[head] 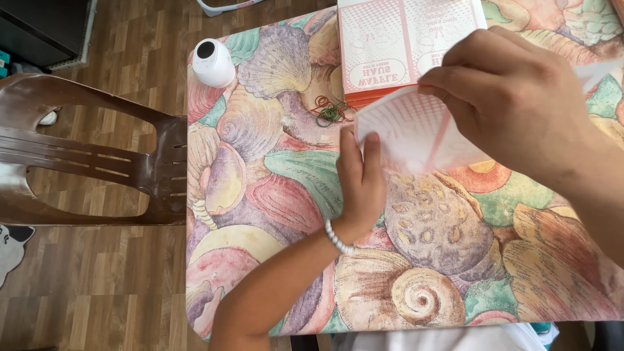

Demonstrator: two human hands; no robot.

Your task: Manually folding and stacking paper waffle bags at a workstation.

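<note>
Far left, off the table: brown plastic chair (97, 156) on a wood floor (130, 39), pushed up close to the table's left edge. A small bit of a white mat with a black patch (12, 247) at the picture's left side.

On the table (260, 195), a cloth full of big painted shells in pink, green and yellow. Near the far left corner: a little white round gadget with a dark top (212, 62). A bit to the right of it, near the far edge: a small heap of rubber bands (330, 110), green and orange, just beside a stack of pink and white paper bags (396, 42) lying flat at the far edge.

Near the middle: left hand (361, 185), white bead bracelet (338, 237) on the wrist, fingers stretched up and pinching the left edge of a thin pink and white paper sheet (409, 133). Sheet lifted a little over the middle of the table, just in front of the stack.

Right side: right hand (513, 97), fingers bent, gripping the top of the same sheet, near the far right part of the table.
</note>
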